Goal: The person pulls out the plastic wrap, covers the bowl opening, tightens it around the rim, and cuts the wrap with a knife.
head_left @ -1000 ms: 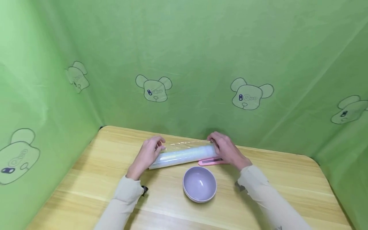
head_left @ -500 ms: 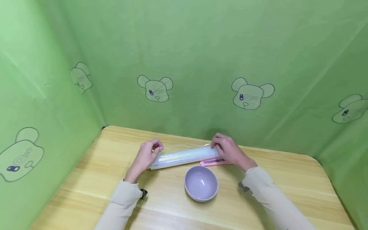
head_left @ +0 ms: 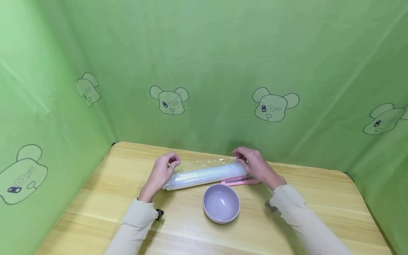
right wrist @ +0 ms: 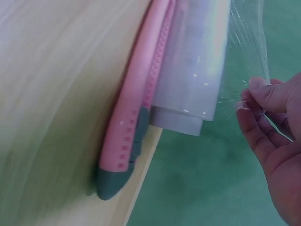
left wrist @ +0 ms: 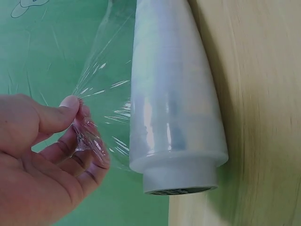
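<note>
A roll of cling film (head_left: pixel 204 175) lies slantwise near the back of the table, with a clear loose sheet of film (head_left: pixel 207 162) drawn off its far side. My left hand (head_left: pixel 163 170) pinches one corner of that sheet between thumb and fingers; in the left wrist view the film (left wrist: pixel 94 141) bunches up in the fingers. My right hand (head_left: pixel 255 165) pinches the other corner, and creases fan out from its fingertips (right wrist: pixel 257 84) in the right wrist view. The sheet stretches between both hands, beyond the roll.
A pink utility knife (head_left: pixel 240 181) with dark grey ends lies along the near right side of the roll. In front of it stands a lilac bowl (head_left: pixel 221 203) on the wooden table (head_left: pixel 178 226). Green printed cloth (head_left: pixel 216 71) rises behind the table's back edge and at the sides.
The film between my hands dipped half a second ago and is now lifted a little higher again. The roll has shifted slightly toward me. Both hands keep their pinch.
</note>
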Tool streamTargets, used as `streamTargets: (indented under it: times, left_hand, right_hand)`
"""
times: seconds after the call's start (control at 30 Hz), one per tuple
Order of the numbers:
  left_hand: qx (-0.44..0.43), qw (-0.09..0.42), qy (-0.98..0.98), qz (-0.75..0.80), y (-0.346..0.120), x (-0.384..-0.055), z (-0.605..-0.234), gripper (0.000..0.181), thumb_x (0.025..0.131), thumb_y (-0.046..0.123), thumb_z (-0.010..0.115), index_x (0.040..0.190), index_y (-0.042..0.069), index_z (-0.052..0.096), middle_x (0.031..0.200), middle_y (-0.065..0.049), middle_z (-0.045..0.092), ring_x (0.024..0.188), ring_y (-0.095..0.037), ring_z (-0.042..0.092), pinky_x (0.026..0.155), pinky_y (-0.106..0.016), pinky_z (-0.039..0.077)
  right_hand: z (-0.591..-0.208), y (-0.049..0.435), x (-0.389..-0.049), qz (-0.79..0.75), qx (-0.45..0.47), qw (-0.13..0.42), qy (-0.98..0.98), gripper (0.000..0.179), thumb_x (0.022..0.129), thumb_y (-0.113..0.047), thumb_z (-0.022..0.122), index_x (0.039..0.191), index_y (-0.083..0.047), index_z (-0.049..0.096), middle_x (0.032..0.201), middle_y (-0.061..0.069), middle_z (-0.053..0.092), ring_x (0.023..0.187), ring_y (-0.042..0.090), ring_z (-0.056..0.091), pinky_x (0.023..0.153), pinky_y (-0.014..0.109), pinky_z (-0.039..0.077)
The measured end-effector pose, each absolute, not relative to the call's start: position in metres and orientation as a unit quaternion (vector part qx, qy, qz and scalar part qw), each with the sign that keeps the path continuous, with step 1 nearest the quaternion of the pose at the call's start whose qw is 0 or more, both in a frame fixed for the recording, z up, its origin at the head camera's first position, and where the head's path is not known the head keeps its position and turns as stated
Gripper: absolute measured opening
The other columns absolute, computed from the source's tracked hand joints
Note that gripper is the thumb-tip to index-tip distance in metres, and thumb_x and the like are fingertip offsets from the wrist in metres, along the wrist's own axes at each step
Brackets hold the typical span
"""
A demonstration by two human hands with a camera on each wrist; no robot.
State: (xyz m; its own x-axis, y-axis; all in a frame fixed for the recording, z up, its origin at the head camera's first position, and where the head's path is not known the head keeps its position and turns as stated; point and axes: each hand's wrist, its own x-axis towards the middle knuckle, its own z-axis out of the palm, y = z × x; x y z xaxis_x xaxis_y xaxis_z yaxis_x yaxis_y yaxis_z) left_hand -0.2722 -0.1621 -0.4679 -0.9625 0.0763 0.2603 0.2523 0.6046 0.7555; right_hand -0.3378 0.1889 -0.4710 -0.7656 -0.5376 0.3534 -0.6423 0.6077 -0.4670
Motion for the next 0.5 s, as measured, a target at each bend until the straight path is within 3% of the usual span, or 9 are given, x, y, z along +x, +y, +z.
streamTargets:
  times: [0.27, 0.5]
  left_hand:
    - [-0.098, 0.116, -0.892, -0.427, -0.160, -0.277, -0.462, 0.005, 0.097, 0.002, 0.067, 0.093, 0.004, 0.071, 0.086, -0.006, 0.068, 0.083, -0.020, 0.063, 0.070, -0.030, 0.058]
    - [-0.108, 0.108, -0.889, -0.433, -0.156, -0.283, -0.451, 0.005, 0.098, 0.001, 0.065, 0.096, 0.000, 0.069, 0.090, -0.012, 0.068, 0.083, -0.024, 0.064, 0.074, -0.033, 0.060]
  right_hand:
    - [-0.459, 0.196, -0.341, 0.284, 0.342, 0.091, -0.891, 0.025, 0.085, 0.013, 0.072, 0.104, -0.003, 0.076, 0.101, 0.007, 0.071, 0.094, 0.024, 0.069, 0.082, 0.032, 0.062]
    - [-0.446, 0.201, -0.342, 0.282, 0.351, 0.097, -0.887, 0.023, 0.085, 0.014, 0.072, 0.101, -0.002, 0.076, 0.099, 0.008, 0.071, 0.089, 0.023, 0.069, 0.077, 0.027, 0.061]
